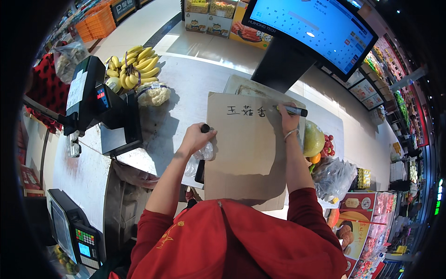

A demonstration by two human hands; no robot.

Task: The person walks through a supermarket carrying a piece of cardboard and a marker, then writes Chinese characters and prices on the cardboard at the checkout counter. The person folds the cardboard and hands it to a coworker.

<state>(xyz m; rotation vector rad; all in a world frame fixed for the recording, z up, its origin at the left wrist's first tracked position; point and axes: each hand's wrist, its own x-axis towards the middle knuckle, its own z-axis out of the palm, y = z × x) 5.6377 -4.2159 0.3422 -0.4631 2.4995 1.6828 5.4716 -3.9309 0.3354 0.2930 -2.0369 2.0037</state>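
A flat sheet of brown cardboard (244, 146) lies before me on the counter, with a line of black handwritten characters near its top. My right hand (289, 120) grips a thick marker pen (299, 111) over the upper right of the cardboard, just right of the last character. The pen lies nearly level, and its tip is hard to make out. In my left hand (198, 137), at the sheet's left edge, is a black marker cap (205, 128). Crumpled clear plastic (205, 152) sits just under that hand.
Bananas (134, 68) and a wrapped cauliflower (155, 94) stand on the counter (188, 76) at the far left, near a weighing scale (116, 122). A monitor (310, 35) rises at the back. A green melon (313, 138), red fruit (327, 145) and a plastic bag (332, 178) lie at right.
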